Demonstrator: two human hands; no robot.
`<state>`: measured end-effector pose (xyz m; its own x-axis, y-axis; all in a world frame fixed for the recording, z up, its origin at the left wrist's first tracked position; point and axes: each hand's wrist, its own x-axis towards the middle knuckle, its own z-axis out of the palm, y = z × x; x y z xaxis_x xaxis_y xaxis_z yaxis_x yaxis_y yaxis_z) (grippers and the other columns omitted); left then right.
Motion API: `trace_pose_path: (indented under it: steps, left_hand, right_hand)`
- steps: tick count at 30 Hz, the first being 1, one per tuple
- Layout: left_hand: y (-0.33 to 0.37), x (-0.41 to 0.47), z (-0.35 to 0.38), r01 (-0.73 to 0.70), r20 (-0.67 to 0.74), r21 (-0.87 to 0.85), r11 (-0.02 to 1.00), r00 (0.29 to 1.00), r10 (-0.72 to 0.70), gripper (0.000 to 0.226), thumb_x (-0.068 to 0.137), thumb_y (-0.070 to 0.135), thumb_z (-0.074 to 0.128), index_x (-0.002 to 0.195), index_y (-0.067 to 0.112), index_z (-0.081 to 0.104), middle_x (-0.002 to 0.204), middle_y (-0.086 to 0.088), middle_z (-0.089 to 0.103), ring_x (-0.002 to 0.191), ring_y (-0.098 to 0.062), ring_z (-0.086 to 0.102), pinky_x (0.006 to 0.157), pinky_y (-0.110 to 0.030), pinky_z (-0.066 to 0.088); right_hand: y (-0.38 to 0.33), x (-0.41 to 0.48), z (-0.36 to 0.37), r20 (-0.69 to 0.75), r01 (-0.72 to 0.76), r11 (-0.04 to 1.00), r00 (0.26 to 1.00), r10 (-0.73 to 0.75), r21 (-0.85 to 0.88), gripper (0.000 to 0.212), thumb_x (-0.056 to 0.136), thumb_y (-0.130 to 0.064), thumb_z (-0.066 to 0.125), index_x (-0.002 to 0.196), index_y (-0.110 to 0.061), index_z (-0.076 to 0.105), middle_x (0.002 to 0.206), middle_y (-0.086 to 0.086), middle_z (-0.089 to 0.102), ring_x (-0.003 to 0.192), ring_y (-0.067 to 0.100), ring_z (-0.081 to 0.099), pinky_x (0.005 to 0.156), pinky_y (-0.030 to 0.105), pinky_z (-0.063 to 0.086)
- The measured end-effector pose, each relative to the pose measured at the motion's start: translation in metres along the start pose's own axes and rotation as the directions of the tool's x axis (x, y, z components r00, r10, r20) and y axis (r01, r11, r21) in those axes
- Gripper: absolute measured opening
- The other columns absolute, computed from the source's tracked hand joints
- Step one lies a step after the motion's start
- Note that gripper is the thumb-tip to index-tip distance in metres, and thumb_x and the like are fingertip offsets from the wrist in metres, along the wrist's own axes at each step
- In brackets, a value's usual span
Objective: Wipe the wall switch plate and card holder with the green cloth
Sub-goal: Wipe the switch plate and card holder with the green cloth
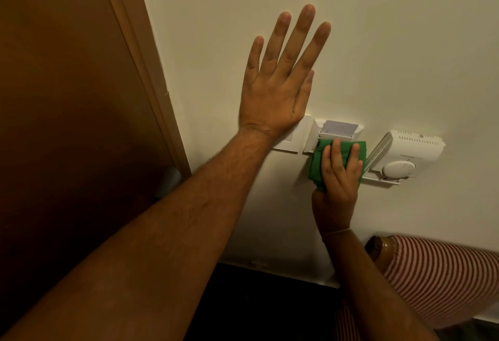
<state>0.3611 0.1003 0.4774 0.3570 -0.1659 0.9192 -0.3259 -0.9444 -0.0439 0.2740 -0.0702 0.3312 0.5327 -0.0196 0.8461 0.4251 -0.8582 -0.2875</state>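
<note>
My left hand (280, 81) lies flat on the cream wall with fingers spread, its heel and wrist covering part of the white switch plate (293, 139). Just right of the plate sits the white card holder (320, 131) with a pale card (340, 127) standing in its slot. My right hand (339, 178) presses a folded green cloth (317, 163) against the lower front of the card holder, fingers over the cloth.
A white thermostat (402, 155) with a round dial is mounted right of the card holder, close to the cloth. A brown door (62, 97) and its frame (145, 51) fill the left. A red-striped trouser leg (442, 278) shows at lower right above the dark floor.
</note>
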Motion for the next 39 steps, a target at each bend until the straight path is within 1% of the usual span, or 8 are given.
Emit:
trace_pose_path:
  steps: [4, 8, 11, 16, 23, 30, 35, 39]
  left_hand:
    - [0.001, 0.001, 0.000, 0.015, -0.009, -0.029, 0.999, 1.000, -0.016, 0.086, 0.115, 0.030, 0.046, 0.174, 0.033, -0.016, 0.178, 0.007, -0.030, 0.169, -0.018, -0.023, 0.140, -0.052, -0.004]
    - [0.001, 0.001, -0.002, 0.023, 0.000, -0.050, 0.998, 1.000, -0.023, 0.085, 0.115, 0.031, 0.045, 0.173, 0.033, -0.017, 0.178, 0.007, -0.030, 0.169, -0.018, -0.023, 0.139, -0.051, -0.006]
    - [0.001, 0.000, -0.004, 0.014, 0.010, -0.057, 0.998, 1.000, -0.013, 0.084, 0.115, 0.030, 0.043, 0.173, 0.033, -0.017, 0.178, 0.007, -0.030, 0.169, -0.019, -0.023, 0.139, -0.052, -0.005]
    - [0.001, 0.001, -0.003, 0.014, -0.005, -0.073, 0.997, 1.000, -0.015, 0.083, 0.115, 0.030, 0.043, 0.173, 0.033, -0.017, 0.178, 0.007, -0.028, 0.169, -0.018, -0.022, 0.139, -0.051, -0.006]
    - [0.000, 0.000, -0.002, 0.014, -0.001, -0.101, 0.995, 1.000, -0.014, 0.082, 0.116, 0.030, 0.042, 0.174, 0.033, -0.016, 0.179, 0.007, -0.028, 0.170, -0.019, -0.020, 0.140, -0.053, -0.002]
    - [0.000, 0.001, 0.000, 0.014, -0.011, -0.111, 0.994, 1.000, -0.015, 0.080, 0.116, 0.030, 0.041, 0.174, 0.034, -0.015, 0.179, 0.007, -0.026, 0.170, -0.018, -0.020, 0.140, -0.054, -0.002]
    - [0.000, 0.001, -0.003, 0.011, -0.001, -0.107, 0.994, 1.000, -0.011, 0.077, 0.117, 0.030, 0.037, 0.175, 0.033, -0.014, 0.179, 0.007, -0.026, 0.170, -0.018, -0.019, 0.140, -0.053, -0.001]
    - [0.000, 0.000, -0.002, 0.013, -0.005, -0.081, 0.997, 1.000, -0.013, 0.079, 0.117, 0.030, 0.039, 0.174, 0.033, -0.015, 0.179, 0.007, -0.027, 0.170, -0.018, -0.021, 0.140, -0.053, -0.002]
  right_hand:
    - [-0.003, 0.010, 0.003, -0.035, -0.017, 1.000, 0.999, 0.017, -0.012, 0.054, 0.098, 0.002, 0.045, 0.152, -0.005, 0.045, 0.165, 0.003, 0.030, 0.161, 0.029, 0.007, 0.132, 0.046, 0.000]
    - [-0.004, -0.010, 0.002, 0.032, -0.009, 0.999, 0.999, 0.010, -0.040, 0.064, 0.093, 0.005, 0.042, 0.155, -0.009, 0.035, 0.162, 0.006, 0.032, 0.161, 0.025, 0.000, 0.132, 0.043, -0.003]
    - [-0.004, -0.012, 0.002, 0.061, -0.018, 0.999, 0.998, 0.020, -0.040, 0.061, 0.092, 0.006, 0.042, 0.152, -0.006, 0.041, 0.160, 0.010, 0.036, 0.161, 0.025, -0.002, 0.132, 0.045, -0.003]
    - [-0.013, 0.012, 0.005, -0.036, -0.026, 0.999, 0.999, 0.025, -0.043, 0.059, 0.093, 0.007, 0.042, 0.152, -0.003, 0.044, 0.165, 0.002, 0.029, 0.161, 0.029, 0.002, 0.131, 0.048, -0.002]
    - [-0.016, -0.011, 0.003, 0.078, -0.067, 0.995, 0.994, 0.073, -0.078, 0.063, 0.087, 0.009, 0.041, 0.149, -0.001, 0.047, 0.161, 0.016, 0.038, 0.161, 0.026, -0.003, 0.131, 0.046, -0.005]
    - [-0.026, 0.018, 0.005, -0.037, -0.060, 0.997, 0.998, 0.059, -0.041, 0.060, 0.095, 0.005, 0.043, 0.154, -0.007, 0.041, 0.166, 0.003, 0.027, 0.161, 0.029, 0.001, 0.131, 0.047, -0.005]
    - [-0.024, -0.008, 0.004, 0.085, -0.043, 0.994, 0.995, 0.051, -0.098, 0.058, 0.091, 0.002, 0.044, 0.149, -0.001, 0.047, 0.162, 0.013, 0.035, 0.158, 0.029, 0.000, 0.130, 0.046, -0.005]
    - [-0.029, 0.000, 0.008, 0.029, -0.079, 0.997, 0.996, 0.080, -0.026, 0.054, 0.092, 0.004, 0.046, 0.146, 0.003, 0.052, 0.158, 0.017, 0.042, 0.159, 0.028, 0.003, 0.132, 0.044, -0.006]
